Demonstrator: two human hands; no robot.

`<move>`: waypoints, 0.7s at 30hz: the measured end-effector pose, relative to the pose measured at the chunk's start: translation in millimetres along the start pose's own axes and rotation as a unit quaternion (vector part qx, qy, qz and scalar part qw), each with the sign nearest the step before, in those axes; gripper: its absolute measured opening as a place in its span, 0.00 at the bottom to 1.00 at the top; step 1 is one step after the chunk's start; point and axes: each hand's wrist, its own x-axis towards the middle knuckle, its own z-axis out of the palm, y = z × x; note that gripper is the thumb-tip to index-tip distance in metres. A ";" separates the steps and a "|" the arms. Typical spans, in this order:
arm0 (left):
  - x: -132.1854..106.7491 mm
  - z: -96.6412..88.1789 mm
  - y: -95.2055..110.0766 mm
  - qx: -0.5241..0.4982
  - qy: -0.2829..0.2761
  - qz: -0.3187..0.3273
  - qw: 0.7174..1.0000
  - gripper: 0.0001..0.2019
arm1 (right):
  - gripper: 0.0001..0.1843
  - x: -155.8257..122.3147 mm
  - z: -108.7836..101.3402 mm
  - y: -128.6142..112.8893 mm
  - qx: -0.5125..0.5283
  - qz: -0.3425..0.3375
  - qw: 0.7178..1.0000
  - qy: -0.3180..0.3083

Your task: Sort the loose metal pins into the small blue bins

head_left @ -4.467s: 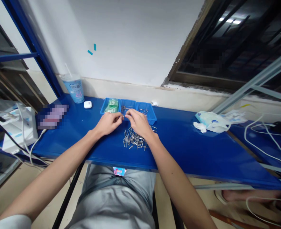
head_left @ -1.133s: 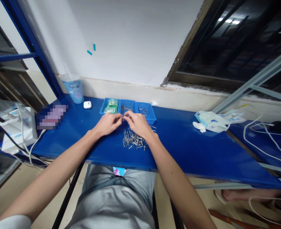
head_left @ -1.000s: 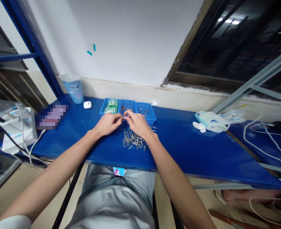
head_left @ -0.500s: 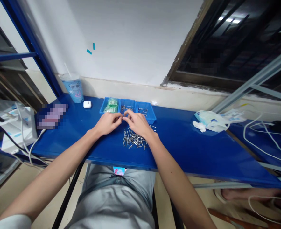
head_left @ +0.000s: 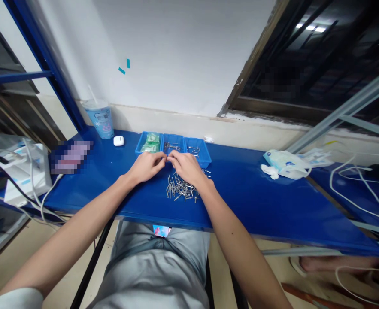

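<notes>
Nearest, a light grey garment (head_left: 153, 274) covers the person's lap, with a small pink-and-blue rectangle (head_left: 161, 231) showing just under the edge of a glossy blue table (head_left: 256, 201). On the tabletop lies a loose heap of thin silver metal pins (head_left: 178, 189), partly hidden by the right hand and wrist.

Just beyond the heap, the bare left hand (head_left: 148, 166) and the bare right hand (head_left: 186, 166) meet at their fingertips. On each, thumb and forefinger are drawn close together; whether they pinch anything between them I cannot tell.

Right behind the hands, three open blue plastic bins stand side by side: the left bin (head_left: 139, 146) holds green-and-clear plastic packets (head_left: 150, 143), while the middle bin (head_left: 168, 137) and the right bin (head_left: 204, 163) hold more silver pins. Off to the left are a rounded white case (head_left: 119, 140) and, farther back, a blue printed cup (head_left: 101, 121) with a straw. Behind everything rises a white wall (head_left: 176, 64).
</notes>
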 end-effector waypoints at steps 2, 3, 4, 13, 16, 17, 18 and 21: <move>-0.2 0.0 0.5 -0.003 0.003 -0.003 1.000 0.16 | 0.11 0.0 0.0 0.0 0.005 0.001 1.000 0.003; -0.3 -0.1 0.6 -0.004 0.005 -0.005 1.000 0.16 | 0.10 0.1 0.1 0.1 0.010 0.001 1.000 0.003; -0.4 -0.1 0.7 -0.006 0.008 -0.006 1.000 0.15 | 0.09 0.1 0.1 0.1 0.013 0.001 1.000 0.003; 0.1 0.2 0.2 -0.007 0.008 -0.004 1.000 0.16 | 0.11 -0.3 -0.2 0.6 0.001 0.002 1.000 0.001; 0.1 -0.2 0.7 -0.006 0.005 -0.005 1.000 0.16 | 0.09 -0.4 0.0 1.9 0.023 -0.006 1.000 0.007; 0.1 -0.2 0.7 -0.004 0.005 -0.004 1.000 0.16 | 0.08 -0.3 0.1 2.3 0.024 -0.009 1.000 0.008; 0.1 -0.1 0.6 -0.003 0.004 -0.004 1.000 0.16 | 0.07 -0.2 0.2 2.5 0.022 -0.011 1.000 0.008; 0.1 0.3 0.3 -0.001 0.005 -0.003 1.000 0.16 | 0.06 0.3 0.0 2.0 0.016 -0.011 1.000 0.008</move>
